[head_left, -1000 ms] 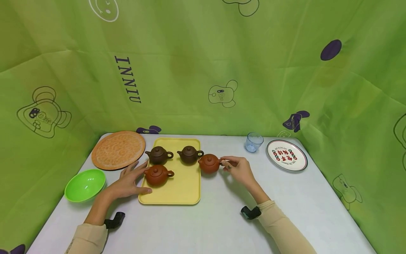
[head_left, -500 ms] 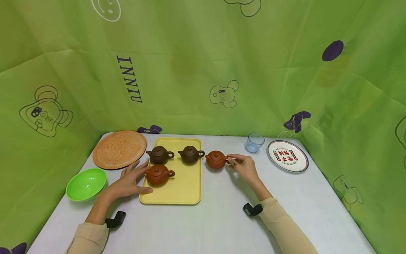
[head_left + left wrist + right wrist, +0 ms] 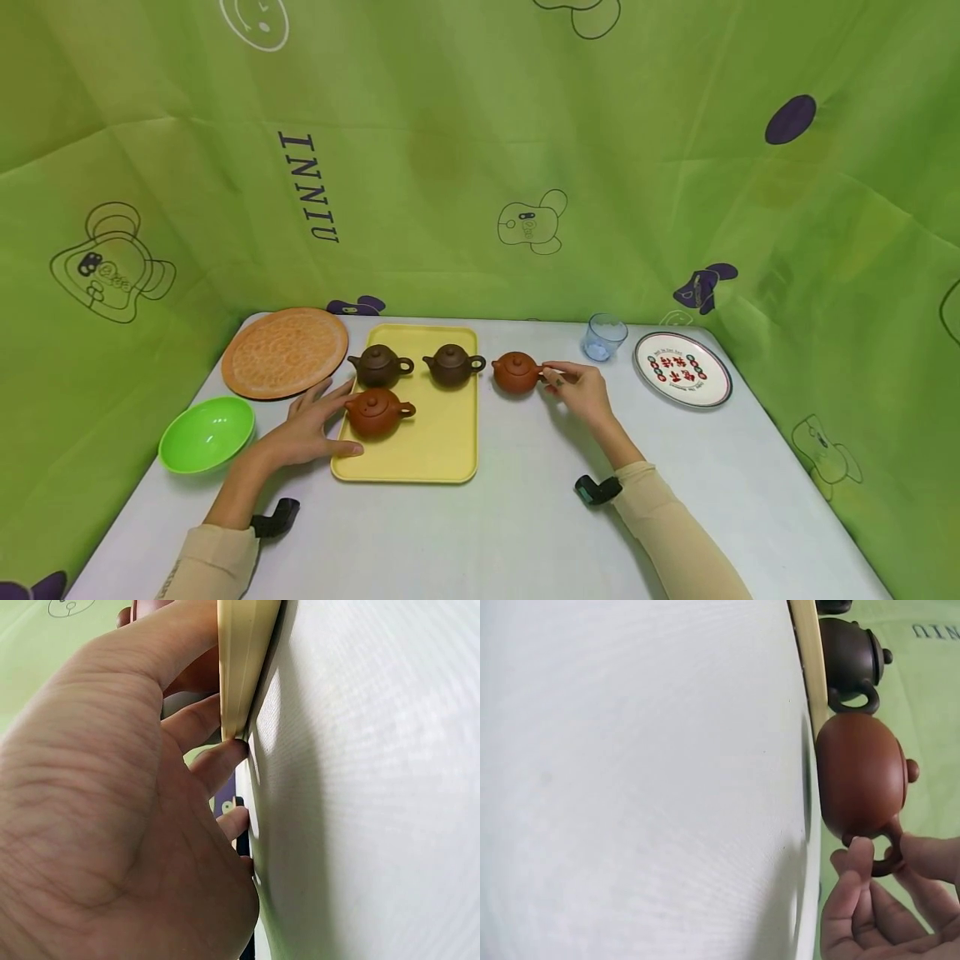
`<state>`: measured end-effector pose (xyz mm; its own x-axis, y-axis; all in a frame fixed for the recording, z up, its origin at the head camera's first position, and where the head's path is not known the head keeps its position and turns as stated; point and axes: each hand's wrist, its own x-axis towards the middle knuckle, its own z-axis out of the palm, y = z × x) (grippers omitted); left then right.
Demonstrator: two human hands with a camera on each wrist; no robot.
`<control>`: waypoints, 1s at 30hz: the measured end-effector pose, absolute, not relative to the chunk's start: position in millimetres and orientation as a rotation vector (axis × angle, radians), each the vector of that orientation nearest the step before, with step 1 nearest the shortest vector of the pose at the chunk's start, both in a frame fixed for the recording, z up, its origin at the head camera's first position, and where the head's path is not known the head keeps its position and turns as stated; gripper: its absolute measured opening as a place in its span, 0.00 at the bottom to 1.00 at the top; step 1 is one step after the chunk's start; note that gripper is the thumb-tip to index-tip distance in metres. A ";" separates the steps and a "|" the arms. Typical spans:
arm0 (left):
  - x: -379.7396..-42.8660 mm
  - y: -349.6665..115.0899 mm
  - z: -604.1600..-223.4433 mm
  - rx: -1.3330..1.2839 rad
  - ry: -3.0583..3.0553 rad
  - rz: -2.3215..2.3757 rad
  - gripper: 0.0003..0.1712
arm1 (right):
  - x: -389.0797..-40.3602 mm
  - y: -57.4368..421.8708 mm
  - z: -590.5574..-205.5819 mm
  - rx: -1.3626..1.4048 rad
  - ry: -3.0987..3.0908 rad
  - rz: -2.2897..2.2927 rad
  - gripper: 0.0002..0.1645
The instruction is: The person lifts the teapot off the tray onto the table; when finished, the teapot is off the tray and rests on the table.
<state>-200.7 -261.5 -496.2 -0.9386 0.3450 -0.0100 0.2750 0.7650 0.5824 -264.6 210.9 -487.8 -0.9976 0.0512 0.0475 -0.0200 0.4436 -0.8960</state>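
Note:
My right hand (image 3: 585, 393) pinches the handle of a reddish-brown clay teapot (image 3: 515, 374), just right of the yellow tray (image 3: 420, 458). In the right wrist view that teapot (image 3: 862, 772) is upright, close over the white table, its handle between thumb and fingers. On the tray stand two dark brown teapots (image 3: 379, 367) at the back and another reddish-brown teapot (image 3: 373, 415) at the left. Spread around the tray's left edge, my left hand (image 3: 303, 437) has its thumb over the rim beside that teapot. In the left wrist view its fingers (image 3: 219, 766) touch the tray's side.
A green bowl (image 3: 206, 433) and a round orange-patterned mat (image 3: 285, 354) lie left of the tray. At the back right stand a blue glass cup (image 3: 603, 337) and a white plate (image 3: 682, 369) with red lettering. Green fabric (image 3: 480, 167) hangs behind and at both sides.
The right hand has carried its teapot rightward and slightly back, from the tray's right edge to beside the tray. The left hand has stayed at the tray's left edge.

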 end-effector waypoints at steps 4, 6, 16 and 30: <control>-200.0 -261.1 -495.9 0.508 2.838 0.915 0.52 | -265.9 210.9 -488.6 -0.055 -2.611 1.642 0.17; -199.7 -261.0 -495.3 0.505 2.836 0.917 0.52 | -266.1 210.6 -488.6 -0.063 -2.612 1.648 0.17; -198.3 -260.0 -492.1 0.499 2.834 0.916 0.52 | -265.9 210.2 -487.7 -0.060 -2.595 1.665 0.16; -199.4 -260.6 -494.5 0.493 2.836 0.910 0.52 | -267.3 211.0 -488.6 -0.101 -2.609 1.695 0.17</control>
